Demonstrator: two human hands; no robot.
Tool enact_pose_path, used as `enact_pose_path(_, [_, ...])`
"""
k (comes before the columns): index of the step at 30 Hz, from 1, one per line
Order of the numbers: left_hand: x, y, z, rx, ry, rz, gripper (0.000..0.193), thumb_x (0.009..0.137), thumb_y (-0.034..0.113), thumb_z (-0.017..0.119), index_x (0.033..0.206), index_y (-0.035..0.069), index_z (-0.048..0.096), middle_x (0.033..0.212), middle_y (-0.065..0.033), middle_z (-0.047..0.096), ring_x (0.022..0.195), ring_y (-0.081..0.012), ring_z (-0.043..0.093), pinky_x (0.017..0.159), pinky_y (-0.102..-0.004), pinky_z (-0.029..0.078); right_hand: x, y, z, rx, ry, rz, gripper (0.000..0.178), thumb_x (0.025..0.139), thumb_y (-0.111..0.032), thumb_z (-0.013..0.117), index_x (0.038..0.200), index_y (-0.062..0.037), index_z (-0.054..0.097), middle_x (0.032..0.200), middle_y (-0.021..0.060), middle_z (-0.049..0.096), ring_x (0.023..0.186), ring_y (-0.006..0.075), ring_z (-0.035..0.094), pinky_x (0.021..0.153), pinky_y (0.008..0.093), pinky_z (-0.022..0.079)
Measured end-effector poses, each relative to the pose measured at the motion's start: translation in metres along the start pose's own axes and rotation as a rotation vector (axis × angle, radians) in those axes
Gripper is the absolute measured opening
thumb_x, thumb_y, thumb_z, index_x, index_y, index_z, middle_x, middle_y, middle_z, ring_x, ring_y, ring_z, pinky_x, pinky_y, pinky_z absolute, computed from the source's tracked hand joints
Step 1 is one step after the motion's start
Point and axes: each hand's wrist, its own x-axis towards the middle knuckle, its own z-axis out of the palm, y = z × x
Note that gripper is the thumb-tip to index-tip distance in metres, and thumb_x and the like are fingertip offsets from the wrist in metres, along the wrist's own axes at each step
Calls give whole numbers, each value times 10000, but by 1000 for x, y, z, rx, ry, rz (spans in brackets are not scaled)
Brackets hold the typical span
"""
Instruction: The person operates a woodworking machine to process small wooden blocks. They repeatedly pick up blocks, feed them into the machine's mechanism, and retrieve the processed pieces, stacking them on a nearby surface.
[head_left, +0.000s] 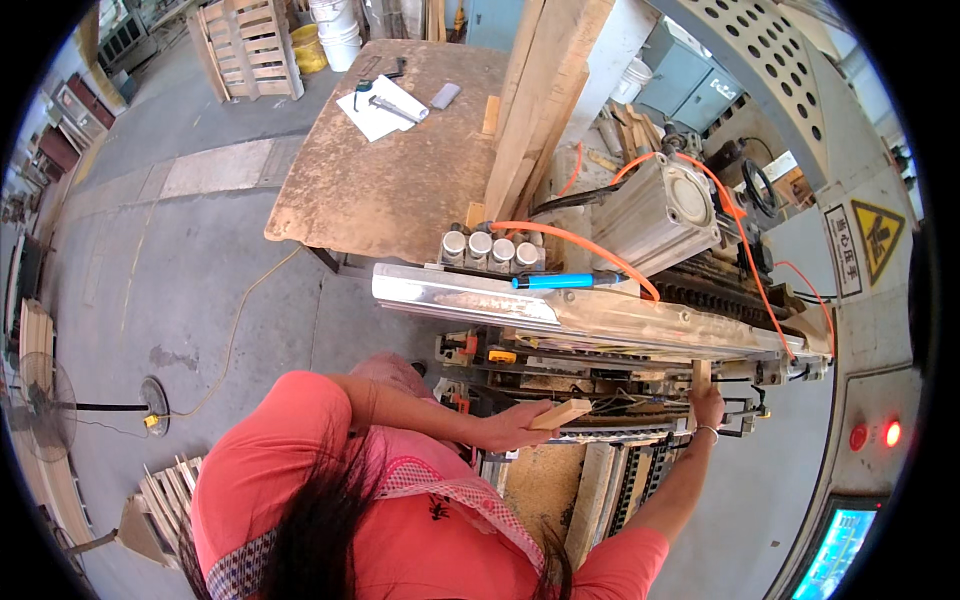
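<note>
My left hand (pixel 508 428) is closed around a short pale wooden block (pixel 562 413), whose cut end points right over the machine. Farther right, my right hand (pixel 708 408) grips another wooden piece (pixel 702 374), which stands out from the fingers toward the long metal beam (pixel 600 318). A bracelet circles that wrist. Beneath both hands lie the rails and chains of the machine (pixel 600 395). A blue marker (pixel 565 281) rests on top of the beam. Where the right-hand piece meets the machine is too small to make out.
A row of round white-topped knobs (pixel 490 250) stands behind the beam, near a metal cylinder (pixel 660 215) with orange air hoses. A worn wooden table (pixel 390 190) carries paper and a caliper. To the right are a control panel with a lit red button (pixel 893 433) and a screen (pixel 838 555).
</note>
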Motion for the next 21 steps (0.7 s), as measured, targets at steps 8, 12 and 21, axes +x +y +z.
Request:
enact_pose_path(8, [2, 11, -2, -124, -114, -117, 378, 900, 422, 476, 1086, 95, 450, 908, -4, 499, 690, -76, 420, 575, -228, 364, 1, -15, -10, -34, -101, -18, 488, 646, -414, 730, 863, 10, 620, 833, 232, 639, 789, 393, 616, 708, 445, 502])
enact_pose_path(12, [9, 6, 2, -209, -188, -136, 350, 924, 368, 475, 1129, 86, 447, 986, -11, 510, 736, -75, 439, 651, -233, 404, -5, 6, -15, -182, -175, 91, 511, 656, -461, 717, 854, 5, 647, 868, 226, 644, 815, 376, 625, 724, 436, 508])
enact_pose_path(21, [33, 13, 5, -580, -185, -209, 405, 922, 254, 538, 1224, 22, 401, 1266, -121, 479, 1118, -205, 525, 945, -311, 429, -149, -105, -108, 774, -146, 324, 325, 675, -262, 755, 884, -23, 684, 674, 52, 658, 576, 102, 588, 544, 270, 480])
